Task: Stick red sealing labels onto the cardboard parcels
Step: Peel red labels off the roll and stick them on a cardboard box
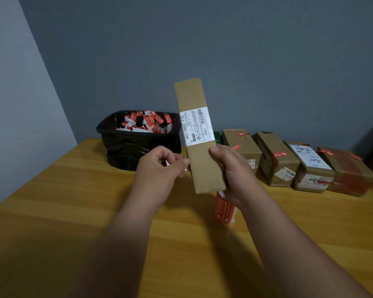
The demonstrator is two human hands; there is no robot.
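A long, flat cardboard parcel (199,134) with a white shipping label stands nearly upright in mid-air above the table. My right hand (233,168) grips its lower right edge, thumb on the front. A strip of red sealing labels (224,209) hangs below that hand, its upper end hidden behind the parcel. My left hand (159,168) is at the parcel's lower left edge, thumb and forefinger pinched together on something small and pale, partly hidden; I cannot tell what it is.
A black bin (138,145) lined with a plastic bag holds several red and white label scraps at the back. Several cardboard parcels (276,160) with red labels stand in a row at the right on the wooden table (73,211). Grey walls close off the back and left.
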